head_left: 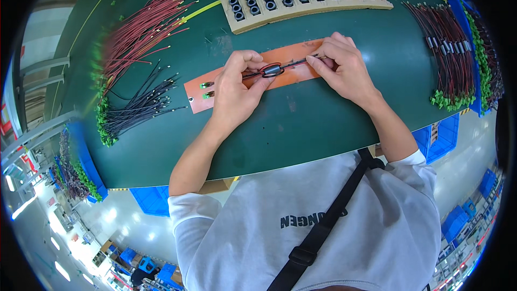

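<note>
Red wires [145,29] and black wires [134,114] are laid at the left of the counter [301,134]. Over an orange board [200,101], a dark tube [273,70] looped with wire [295,64] is gripped in the left hand [237,89]; the wire is pinched at right by the right hand [343,68]. Tubed wires [447,48] are lined up far right.

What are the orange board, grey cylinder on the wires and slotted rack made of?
Orange board: perhaps plastic or laminate, smooth with pale glints. Grey cylinder: possibly ferrite or plastic, smooth with a highlight. Slotted rack: probably wood, matte and tan.
</note>
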`<state>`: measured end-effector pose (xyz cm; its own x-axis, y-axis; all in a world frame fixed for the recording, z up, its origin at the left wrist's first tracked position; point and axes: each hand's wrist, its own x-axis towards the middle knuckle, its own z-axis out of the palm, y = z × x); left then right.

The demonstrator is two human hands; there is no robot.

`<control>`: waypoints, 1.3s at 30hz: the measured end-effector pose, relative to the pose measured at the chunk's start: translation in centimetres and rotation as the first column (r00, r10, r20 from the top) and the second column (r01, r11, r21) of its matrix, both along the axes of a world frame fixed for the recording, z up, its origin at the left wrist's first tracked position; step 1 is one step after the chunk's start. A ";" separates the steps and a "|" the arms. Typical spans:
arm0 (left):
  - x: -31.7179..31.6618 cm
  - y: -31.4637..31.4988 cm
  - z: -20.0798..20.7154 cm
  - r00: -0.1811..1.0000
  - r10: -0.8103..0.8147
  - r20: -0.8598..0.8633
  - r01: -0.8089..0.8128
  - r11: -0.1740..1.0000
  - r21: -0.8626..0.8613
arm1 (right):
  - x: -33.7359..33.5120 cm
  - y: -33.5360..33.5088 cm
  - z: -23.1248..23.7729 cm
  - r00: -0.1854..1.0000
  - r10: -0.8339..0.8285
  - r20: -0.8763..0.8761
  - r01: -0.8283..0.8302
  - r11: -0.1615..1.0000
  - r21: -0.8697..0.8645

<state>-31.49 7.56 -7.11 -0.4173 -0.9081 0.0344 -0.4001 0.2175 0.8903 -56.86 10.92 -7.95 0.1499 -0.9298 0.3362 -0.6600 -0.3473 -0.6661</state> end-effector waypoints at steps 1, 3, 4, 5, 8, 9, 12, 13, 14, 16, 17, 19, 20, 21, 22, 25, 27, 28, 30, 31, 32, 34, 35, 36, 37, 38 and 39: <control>-0.2 0.0 0.1 1.000 0.002 0.001 -0.002 1.000 -0.001 | -0.1 0.0 0.0 1.000 0.003 0.004 -0.003 1.000 0.003; -0.6 -0.1 0.2 1.000 -0.001 -0.001 0.001 1.000 -0.001 | -0.4 0.0 0.2 1.000 0.000 -0.001 0.000 1.000 -0.010; -0.8 -0.2 0.2 1.000 -0.005 -0.005 0.005 1.000 0.001 | -0.6 0.0 0.3 1.000 -0.002 -0.004 0.002 1.000 -0.017; -1.0 -0.2 0.2 1.000 -0.009 -0.009 0.009 1.000 0.003 | -0.8 0.0 0.2 1.000 -0.002 -0.013 0.002 1.000 -0.015; -1.7 -0.4 0.3 1.000 -0.011 -0.026 0.011 1.000 0.010 | -1.5 0.1 0.0 1.000 -0.006 -0.028 0.006 1.000 -0.006; -1.8 -0.3 0.3 0.999 -0.041 0.012 0.042 0.996 -0.073 | -1.7 0.1 0.0 1.000 -0.010 -0.029 0.010 1.000 -0.001; -2.1 -0.1 -0.3 0.995 -0.085 0.057 0.095 0.975 -0.202 | -2.0 0.2 -0.2 1.000 -0.009 -0.022 0.008 1.000 -0.017; -2.1 0.0 -0.7 0.997 -0.074 0.022 0.076 0.983 -0.168 | -2.0 0.2 -0.3 1.000 -0.005 -0.017 0.005 1.000 -0.025; -2.2 0.0 -0.9 0.998 -0.060 -0.012 0.058 0.989 -0.133 | -2.0 0.2 -0.3 1.000 -0.010 -0.003 0.010 0.999 -0.036; -2.1 -0.1 -1.1 0.998 -0.024 -0.062 0.021 0.998 -0.057 | -1.7 0.1 -0.5 1.000 -0.016 0.027 0.017 0.998 -0.055; -2.1 -0.1 -1.0 0.996 -0.003 -0.086 0.001 1.000 -0.018 | -2.0 0.2 -0.5 0.995 -0.049 0.086 0.049 0.999 0.001; -2.3 0.2 -0.4 0.998 0.022 -0.063 -0.022 1.000 0.006 | -2.9 0.2 -0.6 0.974 -0.123 0.192 0.102 0.988 0.114; -2.4 0.2 -0.1 0.998 0.034 -0.054 -0.034 0.999 0.016 | -2.9 0.3 -0.8 0.969 -0.130 0.211 0.110 0.988 0.107; -2.4 -0.2 0.0 1.000 -0.009 -0.024 0.009 1.000 0.006 | -2.9 0.5 -1.2 0.964 -0.138 0.229 0.117 0.988 0.100; -2.3 -0.6 0.1 0.999 -0.050 0.008 0.050 0.999 -0.001 | -2.9 0.6 -1.4 0.958 -0.144 0.248 0.123 0.988 0.095; -2.4 -2.9 1.6 0.974 -0.222 0.044 0.224 0.973 -0.049 | -3.0 0.4 -1.3 0.961 -0.115 0.252 0.098 0.992 0.077; -3.8 -4.5 2.5 0.938 -0.339 0.072 0.341 0.940 -0.020 | -3.1 0.5 -1.5 0.958 -0.118 0.262 0.104 0.992 0.067; -4.6 -5.1 2.8 0.919 -0.381 0.100 0.380 0.924 0.031 | -3.0 0.4 -1.6 0.956 -0.113 0.270 0.100 0.993 0.061; -6.0 -6.0 2.2 0.866 -0.474 0.156 0.481 0.877 -0.007 | -3.0 0.4 -1.7 0.955 -0.106 0.276 0.088 0.993 0.079; -6.7 -6.3 2.1 0.848 -0.511 0.144 0.502 0.860 0.096 | -3.1 0.5 -1.8 0.953 -0.111 0.281 0.089 0.992 0.091; -7.3 -6.6 2.3 0.829 -0.545 0.130 0.517 0.833 0.198 | -3.1 0.5 -1.8 0.954 -0.108 0.281 0.087 0.993 0.085; -8.1 -6.9 2.5 0.807 -0.581 0.107 0.524 0.787 0.327 | -3.2 0.4 -1.7 0.953 -0.101 0.286 0.083 0.994 0.075; -8.2 -7.0 2.5 0.804 -0.586 0.102 0.520 0.777 0.355 | -3.2 0.4 -1.5 0.954 -0.103 0.282 0.082 0.993 0.085; -8.4 -7.1 2.5 0.802 -0.589 0.098 0.516 0.766 0.384 | -3.2 0.5 -1.3 0.955 -0.105 0.279 0.082 0.992 0.095; -8.8 -7.0 2.3 0.814 -0.569 0.116 0.493 0.783 0.380 | -3.2 0.6 -1.2 0.956 -0.112 0.271 0.085 0.991 0.107; -9.1 -6.8 2.1 0.825 -0.549 0.134 0.470 0.799 0.375 | -3.1 0.6 -1.3 0.950 -0.133 0.284 0.104 0.988 0.115; -9.3 -6.5 1.9 0.836 -0.527 0.153 0.446 0.815 0.370 | -3.0 0.7 -1.3 0.943 -0.154 0.296 0.122 0.985 0.122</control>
